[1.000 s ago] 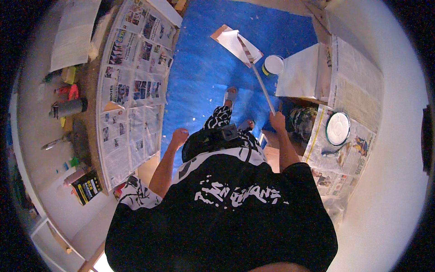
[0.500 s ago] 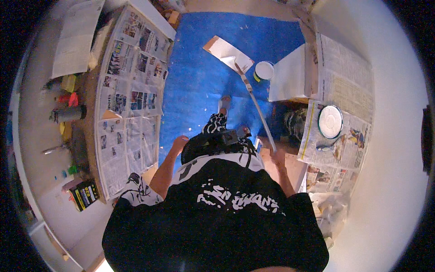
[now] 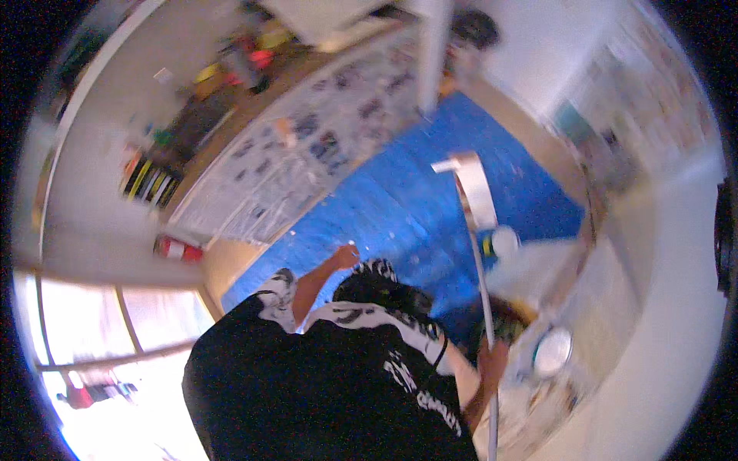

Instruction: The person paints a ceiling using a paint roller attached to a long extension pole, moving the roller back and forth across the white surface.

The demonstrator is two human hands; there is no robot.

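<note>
My right hand [image 3: 492, 359] is wrapped round a long pale extension pole [image 3: 483, 296], which runs away from me over the blue floor sheet. At its far end is a white roller head [image 3: 443, 166], blurred, at the left edge of a long white tray [image 3: 478, 192]; whether they touch I cannot tell. My left hand [image 3: 346, 257] hangs in front of my body over the sheet, its fingers curled in and nothing visible in them. Right of the pole stands a white-topped paint bucket [image 3: 503, 242]. A round tub of white paint [image 3: 552, 352] sits beyond my right hand.
Blue sheeting [image 3: 384, 211] covers the floor. A newspaper-covered surface [image 3: 288, 157] runs along the left, with blurred tools and boxes beyond it. A white upright post [image 3: 432, 61] stands at the far end. Bright windows [image 3: 115, 319] lie at lower left, a pale wall [image 3: 661, 307] at right.
The view has swung round, blurring much of it. The roller head has moved from the middle of the tray to its left edge. The pole's near end now extends back past my right hand.
</note>
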